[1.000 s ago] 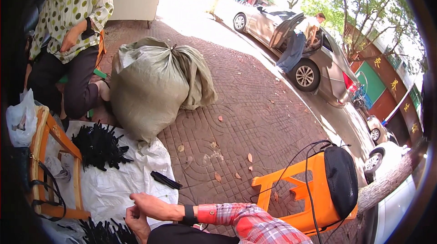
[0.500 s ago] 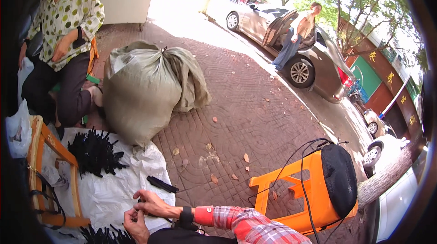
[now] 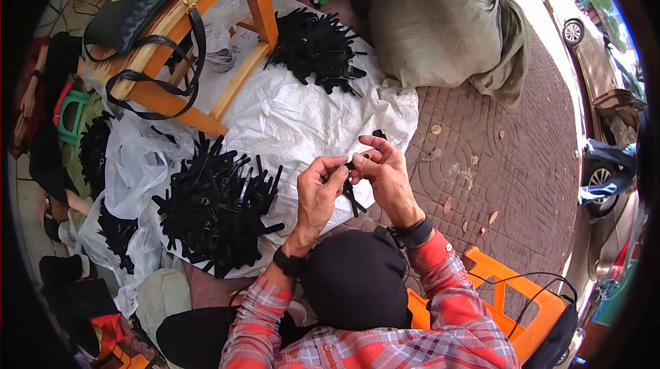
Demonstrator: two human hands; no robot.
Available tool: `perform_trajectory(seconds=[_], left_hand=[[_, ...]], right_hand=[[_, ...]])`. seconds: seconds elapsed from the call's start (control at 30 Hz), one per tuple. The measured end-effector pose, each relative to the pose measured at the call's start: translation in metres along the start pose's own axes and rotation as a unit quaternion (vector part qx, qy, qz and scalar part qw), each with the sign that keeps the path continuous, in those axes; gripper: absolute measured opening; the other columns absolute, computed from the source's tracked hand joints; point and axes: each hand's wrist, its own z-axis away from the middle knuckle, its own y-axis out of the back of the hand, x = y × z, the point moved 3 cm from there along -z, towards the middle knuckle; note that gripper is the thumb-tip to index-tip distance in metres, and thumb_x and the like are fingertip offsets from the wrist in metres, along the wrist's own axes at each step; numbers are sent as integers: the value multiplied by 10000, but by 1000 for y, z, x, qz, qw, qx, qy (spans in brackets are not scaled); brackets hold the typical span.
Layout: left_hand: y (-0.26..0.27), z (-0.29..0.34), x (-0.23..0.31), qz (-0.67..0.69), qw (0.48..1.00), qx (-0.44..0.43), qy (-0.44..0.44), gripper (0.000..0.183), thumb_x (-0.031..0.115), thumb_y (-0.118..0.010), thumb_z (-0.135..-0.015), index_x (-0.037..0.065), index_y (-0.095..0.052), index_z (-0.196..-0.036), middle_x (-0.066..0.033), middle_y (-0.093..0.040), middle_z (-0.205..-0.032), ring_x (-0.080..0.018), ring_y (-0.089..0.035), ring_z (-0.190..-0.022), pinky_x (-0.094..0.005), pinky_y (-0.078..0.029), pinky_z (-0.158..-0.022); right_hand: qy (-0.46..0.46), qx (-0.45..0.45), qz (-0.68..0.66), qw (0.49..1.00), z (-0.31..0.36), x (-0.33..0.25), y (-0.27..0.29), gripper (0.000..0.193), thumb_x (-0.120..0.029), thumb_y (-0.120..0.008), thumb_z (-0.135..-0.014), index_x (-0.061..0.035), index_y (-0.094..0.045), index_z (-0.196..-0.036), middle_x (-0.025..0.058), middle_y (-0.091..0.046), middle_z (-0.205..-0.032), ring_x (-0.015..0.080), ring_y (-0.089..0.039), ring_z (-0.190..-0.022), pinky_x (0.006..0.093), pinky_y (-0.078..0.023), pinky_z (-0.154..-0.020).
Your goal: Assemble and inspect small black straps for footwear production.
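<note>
In front of me, over the edge of a white plastic sheet (image 3: 289, 118), my left hand (image 3: 316, 197) and my right hand (image 3: 390, 180) meet fingertip to fingertip. Both pinch a short black strap (image 3: 352, 198), its narrow ends hanging below the fingers; the fingertips hide the part between them. Just beyond my right hand, the end of another black strip (image 3: 379, 134) shows. Left of my left hand lies a large heap of black straps (image 3: 213, 207), some with small shiny buckles. A second heap of black straps (image 3: 316, 49) rests farther off on the sheet.
A wooden frame seat (image 3: 258, 4) at upper left carries a black handbag (image 3: 130, 18). A large stuffed sack (image 3: 440, 22) stands beyond the sheet. An orange stool (image 3: 509, 293) is at my right. Clear plastic bags (image 3: 141, 163) lie left; other people sit nearby.
The view has swung down and to the left, bringing the near heap and both forearms into sight. My hands stay together at the small black piece; the right fingers are somewhat more spread.
</note>
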Motion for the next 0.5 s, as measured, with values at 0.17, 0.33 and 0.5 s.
perform_trajectory(seconds=[0.17, 0.33, 0.5], left_hand=[[-4, 1, 6, -64, 998, -6, -11, 142, 46, -571, -856, -45, -594, -964, -36, -626, -745, -28, -488, -604, -178, -391, -533], [-5, -1, 7, -106, 994, -7, -41, 113, 25, -573, -829, -37, -607, -918, -27, -623, -718, -41, -528, -617, -190, -418, -552], [-3, -3, 9, -145, 988, -13, -54, 88, 5, -576, -812, -33, -606, -885, -25, -624, -711, -41, -537, -611, -194, -423, -548]], right_hand=[[-36, -5, -36, 999, 1, 5, 8, 435, 44, -618, -790, 82, -403, -1167, 104, -604, -727, 179, -600, -570, 266, -506, -529], [-77, -7, -71, 994, 1, 7, 13, 437, 47, -606, -794, 79, -401, -1180, 110, -607, -759, 192, -608, -586, 267, -512, -531], [-76, -13, -68, 995, 2, 5, 12, 455, 52, -610, -789, 82, -388, -1186, 113, -607, -765, 196, -608, -585, 278, -520, -529]])
